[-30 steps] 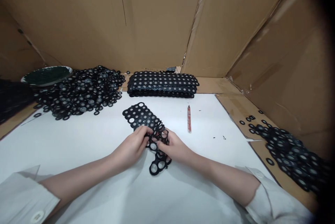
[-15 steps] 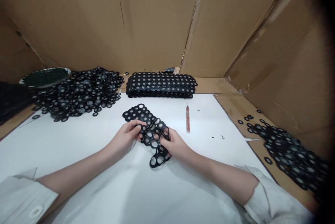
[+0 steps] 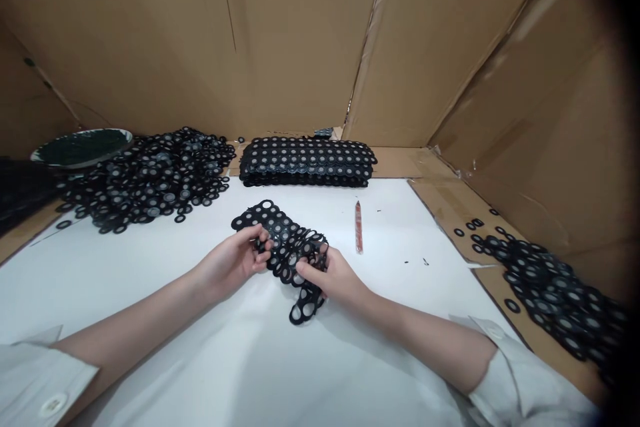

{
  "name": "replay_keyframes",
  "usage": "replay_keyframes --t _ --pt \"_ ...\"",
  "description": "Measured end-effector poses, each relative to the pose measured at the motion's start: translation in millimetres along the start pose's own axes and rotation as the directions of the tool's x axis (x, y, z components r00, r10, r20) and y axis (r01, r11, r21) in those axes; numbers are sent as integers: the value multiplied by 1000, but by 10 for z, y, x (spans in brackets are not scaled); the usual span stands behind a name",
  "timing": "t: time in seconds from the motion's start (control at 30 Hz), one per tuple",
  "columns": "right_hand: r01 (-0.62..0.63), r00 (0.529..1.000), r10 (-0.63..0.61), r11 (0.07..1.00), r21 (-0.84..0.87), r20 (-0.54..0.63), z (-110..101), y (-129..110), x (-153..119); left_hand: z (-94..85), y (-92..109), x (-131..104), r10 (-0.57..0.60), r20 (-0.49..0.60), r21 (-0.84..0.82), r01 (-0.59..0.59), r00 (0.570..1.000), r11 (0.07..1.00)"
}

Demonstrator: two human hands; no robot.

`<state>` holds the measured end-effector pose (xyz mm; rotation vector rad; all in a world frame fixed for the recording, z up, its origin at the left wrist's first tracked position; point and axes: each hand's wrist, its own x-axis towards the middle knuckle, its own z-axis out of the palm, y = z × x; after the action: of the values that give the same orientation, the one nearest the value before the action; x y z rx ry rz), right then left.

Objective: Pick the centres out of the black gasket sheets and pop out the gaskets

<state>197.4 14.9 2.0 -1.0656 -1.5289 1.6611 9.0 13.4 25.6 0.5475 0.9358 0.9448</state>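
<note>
A black rubber-like sheet (image 3: 280, 230) of joined rings hangs between my hands over the white table. Some of its circles are filled with pale-centred discs, others are open holes. My right hand (image 3: 337, 277) is closed on the sheet's right part, thumb on top, with a floppy strip of holes hanging below. At the sheet's left edge is my left hand (image 3: 243, 257), fingers curled in and thumb against the index finger. What those fingers hold, if anything, is hidden.
A large heap of black rings (image 3: 155, 180) lies at the back left beside a round tray (image 3: 83, 147). Stacked ring sheets (image 3: 307, 160) stand at the back. A red craft knife or pen (image 3: 359, 227) lies right of centre. More black pieces (image 3: 555, 287) cover the cardboard at right.
My left hand has drawn slightly left and turned, its thumb leaving the ring it pressed on the sheet. My right thumb has shifted left over the sheet, which bunches more.
</note>
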Motion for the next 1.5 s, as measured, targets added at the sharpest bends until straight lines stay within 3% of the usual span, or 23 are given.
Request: replay_keyframes --t 0.1,0.17,0.23,0.3,0.37,0.43,0.57,0.77,1.0,1.13,1.3,1.5 --pt "-35 999 35 999 9 -36 -2 29 -2 25 -43 -23 9 -10 89 -8 1000 996" --pt "-33 998 34 999 21 -56 1 36 -2 37 -80 -53 84 -26 315 -72 996 946" --pt "2 998 0 999 38 -66 7 30 -2 59 -130 -100 245 -17 626 -181 969 758" --pt "43 998 -39 997 58 -58 17 17 -2 89 -186 -155 385 65 845 -256 921 469" --pt "56 998 -52 996 76 -44 25 9 -3 117 -240 -203 403 147 926 -269 903 266" --pt "52 998 -49 996 78 -30 31 9 -6 131 -288 -230 346 169 950 -247 923 194" --pt "51 999 -51 998 37 3 28 31 -6 119 -322 -205 283 170 953 -231 944 198" --pt "-69 998 69 998 -10 4 17 22 9 112 -220 -129 324 136 876 -266 936 402" --pt "-112 986 127 984 141 -106 31 -9 3 136 -251 -217 344 130 957 -209 930 201" --pt "-117 991 127 970 211 -36 30 -18 -1 142 -286 -236 414 131 948 -237 901 214" --pt "-60 998 65 986 156 -27 22 -14 14 128 -327 -240 492 138 932 -280 859 229" --pt "-23 1000 22 993 113 10 10 14 28 101 -339 -256 499 162 917 -317 851 243"
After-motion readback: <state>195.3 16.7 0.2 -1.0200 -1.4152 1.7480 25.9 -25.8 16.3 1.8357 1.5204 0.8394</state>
